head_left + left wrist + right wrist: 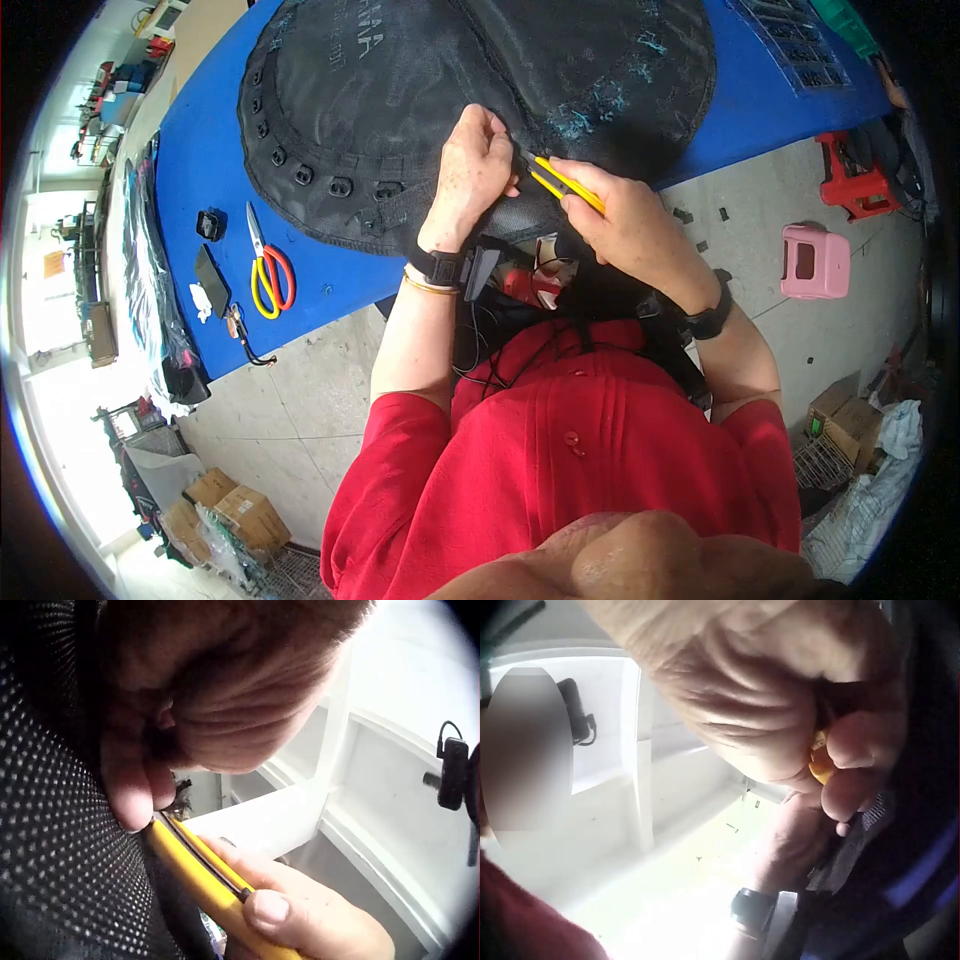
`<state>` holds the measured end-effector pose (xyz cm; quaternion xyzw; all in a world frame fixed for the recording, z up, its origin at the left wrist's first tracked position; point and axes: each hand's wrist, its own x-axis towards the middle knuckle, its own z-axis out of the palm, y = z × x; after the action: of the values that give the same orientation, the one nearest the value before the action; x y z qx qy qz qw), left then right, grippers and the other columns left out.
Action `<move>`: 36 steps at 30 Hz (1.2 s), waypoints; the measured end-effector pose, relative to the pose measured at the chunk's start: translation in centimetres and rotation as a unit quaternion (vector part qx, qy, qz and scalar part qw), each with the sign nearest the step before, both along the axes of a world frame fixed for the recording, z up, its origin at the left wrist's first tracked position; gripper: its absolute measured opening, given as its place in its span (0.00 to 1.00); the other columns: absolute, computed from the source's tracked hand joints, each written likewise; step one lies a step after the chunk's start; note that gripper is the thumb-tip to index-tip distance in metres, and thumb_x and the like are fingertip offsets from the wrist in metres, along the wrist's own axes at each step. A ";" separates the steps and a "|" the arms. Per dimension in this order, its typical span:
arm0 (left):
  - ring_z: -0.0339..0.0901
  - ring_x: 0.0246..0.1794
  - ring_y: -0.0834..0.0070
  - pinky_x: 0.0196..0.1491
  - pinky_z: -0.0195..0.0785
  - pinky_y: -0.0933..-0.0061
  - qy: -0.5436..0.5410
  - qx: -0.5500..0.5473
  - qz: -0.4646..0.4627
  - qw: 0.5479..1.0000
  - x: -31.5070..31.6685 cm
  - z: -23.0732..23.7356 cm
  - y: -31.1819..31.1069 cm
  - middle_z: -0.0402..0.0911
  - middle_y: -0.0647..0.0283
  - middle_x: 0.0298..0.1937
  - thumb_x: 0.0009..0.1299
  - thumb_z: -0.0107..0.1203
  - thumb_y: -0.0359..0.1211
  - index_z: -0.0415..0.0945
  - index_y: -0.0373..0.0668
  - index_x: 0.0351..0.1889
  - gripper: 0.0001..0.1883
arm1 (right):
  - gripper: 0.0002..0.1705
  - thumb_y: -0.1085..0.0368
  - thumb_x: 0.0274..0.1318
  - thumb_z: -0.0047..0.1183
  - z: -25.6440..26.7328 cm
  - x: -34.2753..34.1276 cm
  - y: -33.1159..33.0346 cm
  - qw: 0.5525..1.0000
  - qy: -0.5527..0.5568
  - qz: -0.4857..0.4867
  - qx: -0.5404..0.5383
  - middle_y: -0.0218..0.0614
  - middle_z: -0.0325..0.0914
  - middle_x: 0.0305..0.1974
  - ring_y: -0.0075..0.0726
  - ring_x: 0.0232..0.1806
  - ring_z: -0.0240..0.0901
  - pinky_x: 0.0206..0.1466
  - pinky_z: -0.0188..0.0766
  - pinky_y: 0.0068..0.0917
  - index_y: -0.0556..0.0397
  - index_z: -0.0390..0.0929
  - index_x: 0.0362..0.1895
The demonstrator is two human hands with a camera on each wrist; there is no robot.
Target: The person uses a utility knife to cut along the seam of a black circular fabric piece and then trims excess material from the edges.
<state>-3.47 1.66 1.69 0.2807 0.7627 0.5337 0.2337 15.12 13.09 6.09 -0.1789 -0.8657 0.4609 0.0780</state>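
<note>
A large round piece of black mesh fabric (400,110) lies over the blue table. With curled fingers my left hand (476,165) grips the mesh near its front edge; in the left wrist view its fingertips (129,806) are right at the mesh surface (60,817). In my right hand (630,225) is a yellow utility knife (570,185), its front end pointing at the left fingertips. The thumb (270,907) rests along the knife's slotted side, near a dark slider. From the right wrist, only a bit of yellow handle (822,761) shows between the fingers.
Left on the blue table (190,160) lie scissors (265,265) with red and yellow handles, a small black roll (210,224) and a dark flat piece (212,278). A parts tray (795,45) is at the back right. A pink stool (815,262) and red stool (855,180) stand on the floor.
</note>
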 end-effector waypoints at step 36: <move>0.85 0.23 0.72 0.25 0.82 0.69 -0.037 0.002 0.030 0.999 0.5 0.5 -0.5 0.79 0.56 0.34 0.81 0.53 0.26 0.68 0.33 0.46 0.06 | 0.23 0.64 0.71 0.59 -2.7 -2.3 0.7 0.995 0.090 -0.022 0.044 0.59 0.85 0.39 0.64 0.38 0.86 0.40 0.81 0.49 0.51 0.79 0.68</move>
<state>-2.94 1.20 2.22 0.2383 0.7602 0.5524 0.2455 12.86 13.74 3.43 -0.1516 -0.8705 0.4349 0.1736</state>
